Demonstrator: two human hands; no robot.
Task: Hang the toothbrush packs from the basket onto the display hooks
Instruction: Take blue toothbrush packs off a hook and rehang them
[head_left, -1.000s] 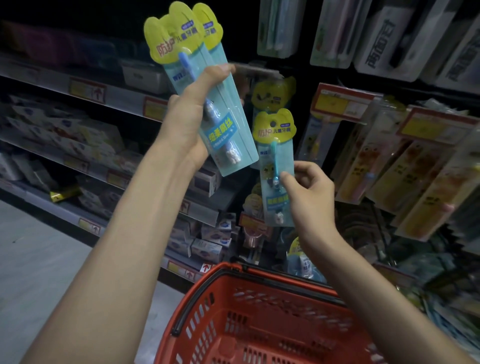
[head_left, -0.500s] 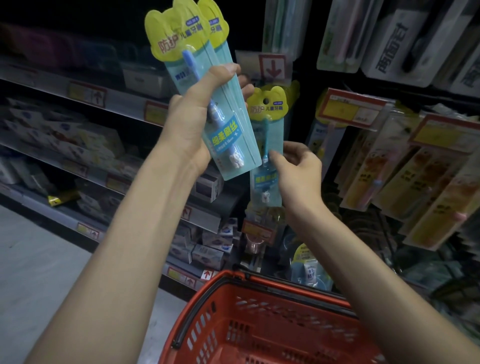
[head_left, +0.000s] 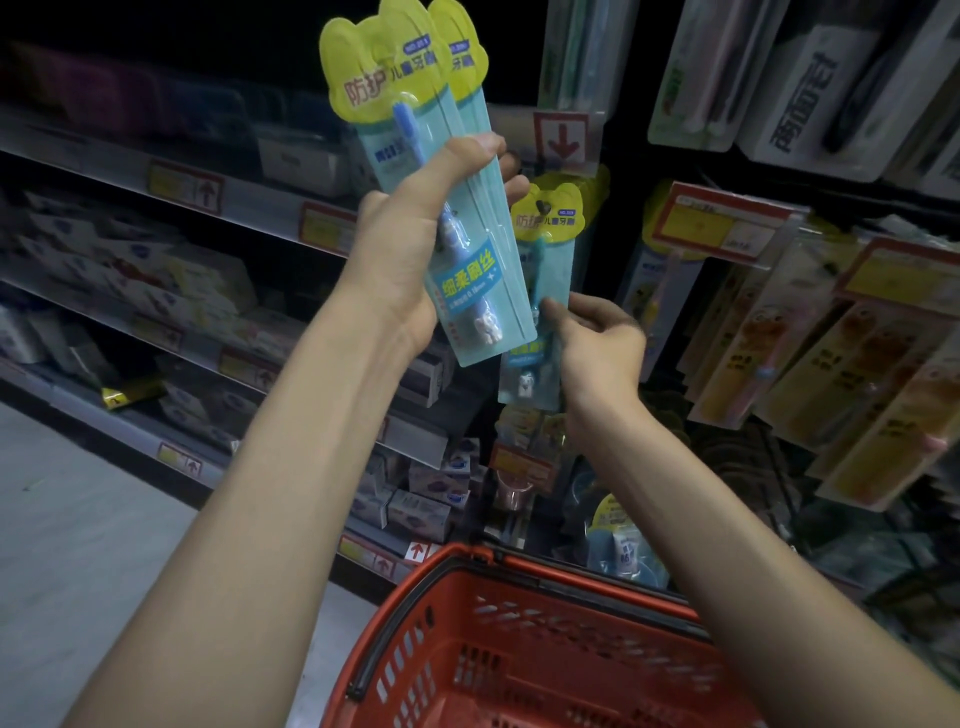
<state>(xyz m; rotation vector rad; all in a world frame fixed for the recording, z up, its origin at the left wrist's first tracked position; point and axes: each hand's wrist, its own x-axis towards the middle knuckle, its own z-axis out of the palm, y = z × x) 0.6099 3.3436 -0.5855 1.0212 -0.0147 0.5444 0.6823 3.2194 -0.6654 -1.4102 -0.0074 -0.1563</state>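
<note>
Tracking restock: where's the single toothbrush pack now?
Head view, centre: pack below the red-arrow tag, pinched by the right hand, right of the left hand.

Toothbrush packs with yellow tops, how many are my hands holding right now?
3. Two overlap in the left hand, a front pack and a back pack; the right hand pinches a third pack lower right. More may hide in the left-hand stack.
</note>
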